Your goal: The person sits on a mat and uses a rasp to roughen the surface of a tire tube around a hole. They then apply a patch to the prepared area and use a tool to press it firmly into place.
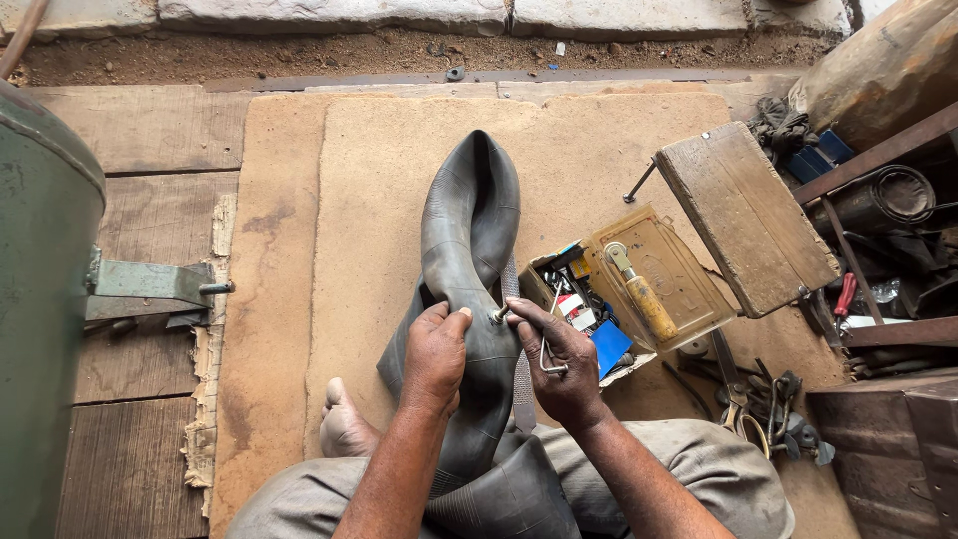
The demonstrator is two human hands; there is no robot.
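Left hand (435,351) lies curled over the black rubber inner tube (469,250), palm down, thumb and forefinger pressed together at the tube's wall just beside the valve stem (496,315). Right hand (559,361) sits just to the other side of the stem, fingertips pinching at it, w/ a small bent metal tool (548,357) tucked in the palm (a thin wire-like loop; exact kind can't be told). Both hands nearly touch at the stem.

The tube runs away from the hands as a folded loop on the tan mat (379,180), and toward the person it drops between the knees, over grey trousers (699,459). A bare foot (344,424) rests on the mat just left of the left forearm.

Right of the right hand, close by, sits an open tin box (689,269) w/ small repair bits: a blue patch piece (611,344), small packets, and a wooden-handled tool (644,294) lying across the lid. Farther right and beyond: a worn wooden block-stool (743,215), then scissors (733,384) and misc. metal tools (783,404) on the floor near the right knee.

Well off to the left of the left hand: wooden planks (140,329) and a green metal tank (40,299) w/ a bracket (150,284).
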